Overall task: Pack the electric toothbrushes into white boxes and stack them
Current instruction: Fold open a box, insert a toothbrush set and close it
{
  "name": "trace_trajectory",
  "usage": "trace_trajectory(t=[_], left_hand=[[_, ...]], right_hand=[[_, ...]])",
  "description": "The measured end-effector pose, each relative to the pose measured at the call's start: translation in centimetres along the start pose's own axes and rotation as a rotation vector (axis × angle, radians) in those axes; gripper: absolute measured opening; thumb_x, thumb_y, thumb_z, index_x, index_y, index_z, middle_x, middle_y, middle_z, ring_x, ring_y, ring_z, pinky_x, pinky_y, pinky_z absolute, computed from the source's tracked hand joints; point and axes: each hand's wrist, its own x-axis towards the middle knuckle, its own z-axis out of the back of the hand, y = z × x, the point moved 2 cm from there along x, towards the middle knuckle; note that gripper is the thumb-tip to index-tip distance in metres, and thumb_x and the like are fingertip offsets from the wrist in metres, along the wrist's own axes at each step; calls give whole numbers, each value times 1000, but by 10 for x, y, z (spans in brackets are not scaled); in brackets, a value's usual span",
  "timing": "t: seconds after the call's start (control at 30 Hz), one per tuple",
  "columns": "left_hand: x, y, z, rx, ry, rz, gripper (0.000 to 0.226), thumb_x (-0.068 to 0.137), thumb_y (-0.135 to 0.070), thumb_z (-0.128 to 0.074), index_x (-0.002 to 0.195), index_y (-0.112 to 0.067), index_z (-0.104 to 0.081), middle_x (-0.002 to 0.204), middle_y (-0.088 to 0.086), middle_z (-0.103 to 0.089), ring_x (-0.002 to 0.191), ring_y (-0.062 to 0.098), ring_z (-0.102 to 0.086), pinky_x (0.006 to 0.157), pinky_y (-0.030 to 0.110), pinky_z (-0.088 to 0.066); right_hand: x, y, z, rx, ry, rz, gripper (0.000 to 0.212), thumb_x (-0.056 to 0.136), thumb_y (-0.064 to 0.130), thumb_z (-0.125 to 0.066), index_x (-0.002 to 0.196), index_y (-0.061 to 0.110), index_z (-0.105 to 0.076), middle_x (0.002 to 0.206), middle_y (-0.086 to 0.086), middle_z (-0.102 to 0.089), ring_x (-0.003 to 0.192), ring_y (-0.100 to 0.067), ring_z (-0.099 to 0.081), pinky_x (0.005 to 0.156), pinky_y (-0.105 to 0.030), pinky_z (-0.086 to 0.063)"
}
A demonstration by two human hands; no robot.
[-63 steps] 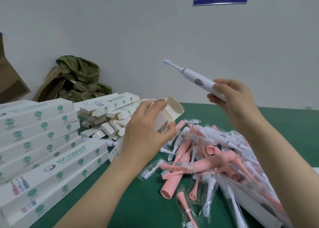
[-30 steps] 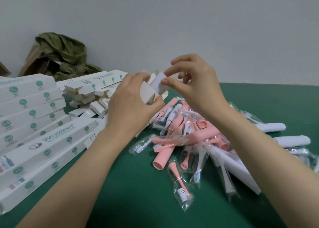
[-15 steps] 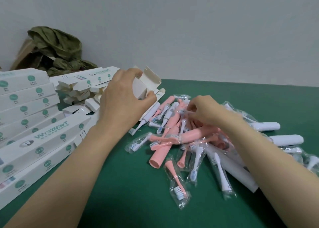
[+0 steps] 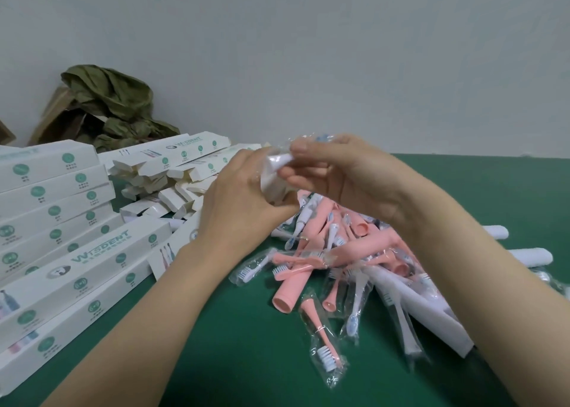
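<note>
My left hand [image 4: 243, 200] grips a long white box [image 4: 188, 237] whose open end is mostly hidden behind the fingers. My right hand [image 4: 342, 175] pinches a spare brush head in a clear plastic bag [image 4: 279, 161] right at that open end. Below both hands lies a pile of pink toothbrush handles [image 4: 296, 280] and bagged brush heads [image 4: 324, 342] on the green table [image 4: 234, 360]. White toothbrush handles [image 4: 425, 317] lie under my right forearm.
Closed white boxes [image 4: 61, 246] are stacked at the left. Unfilled boxes with open flaps [image 4: 172, 172] are heaped behind them. A green cloth on a cardboard carton [image 4: 105, 104] sits against the back wall. Two white handles [image 4: 530, 255] lie at the far right.
My right hand put a white toothbrush into the box, dipped into the pile, and has risen with a bagged brush head to the box's open end. My left hand kept its hold on the box.
</note>
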Motion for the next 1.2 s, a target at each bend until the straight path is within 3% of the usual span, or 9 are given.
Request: trace_trajectory(t=[0.13,0.23,0.4,0.5,0.63,0.83,1.0,1.1,1.2], left_hand=[[-3,-5,0,-60,-69,-43,74,67,-48,-60,132,-15,-48,124,-1,-57,108,7,-44,83,4,-23],[-4,-8,0,-96,-94,-103,74,67,-46,-61,130,-9,-49,122,2,-57,109,6,-43,87,-9,-12],[-5,-12,0,-128,-135,-176,69,67,-27,-71,129,-5,-50,116,-5,-51,106,3,-44,92,-7,-17],[-6,-12,2,-138,-145,-190,69,67,-26,-72,129,-5,-49,115,-9,-48,103,-6,-39,91,-6,-19],[-9,-11,-5,-122,-88,-192,70,68,-22,-72,131,-5,-49,112,-3,-53,102,3,-45,90,-5,-22],[-5,-4,-9,-98,-69,-179,76,68,-33,-69,135,-8,-45,113,-1,-53,104,6,-44,89,-7,-18],[-4,-3,-9,-93,-133,-186,70,71,-39,-59,134,-12,-43,109,-2,-54,96,-7,-36,86,-6,-21],[-4,-2,-9,-92,-137,-189,70,70,-39,-59,133,-14,-43,109,-2,-55,97,-6,-37,87,-6,-22],[-3,-2,-9,-109,-145,-186,71,69,-38,-62,133,-13,-45,110,-4,-54,100,2,-44,87,-6,-21]], right_hand=[[9,-11,16,146,-285,23,11,89,1,-58,83,-6,-64,72,-14,-70,66,-16,-69,69,-21,-58],[7,-12,27,53,-385,97,9,90,1,-58,89,-8,-61,73,-15,-69,67,-19,-67,70,-22,-58],[2,-1,18,-222,-394,310,5,80,1,-70,80,3,-66,74,-14,-69,71,-23,-68,74,-32,-59],[-1,3,13,-423,-366,309,7,75,4,-76,76,5,-69,73,-17,-69,66,-23,-64,72,-33,-57],[-3,-3,5,-783,-427,323,10,73,12,-80,77,9,-71,73,-15,-70,59,-18,-58,63,-34,-53],[-6,3,1,-731,-146,125,12,88,14,-65,100,12,-66,71,0,-67,66,-7,-64,69,-16,-54],[-1,2,2,-457,-275,149,21,93,14,-59,109,6,-48,87,-14,-71,74,-25,-70,80,-40,-58],[-3,-2,-1,-587,-330,281,21,93,14,-59,106,7,-45,80,-10,-72,68,-25,-70,72,-37,-59],[-5,-3,-8,-971,-368,501,11,92,13,-61,92,6,-52,73,-3,-69,65,-17,-65,66,-27,-53]])
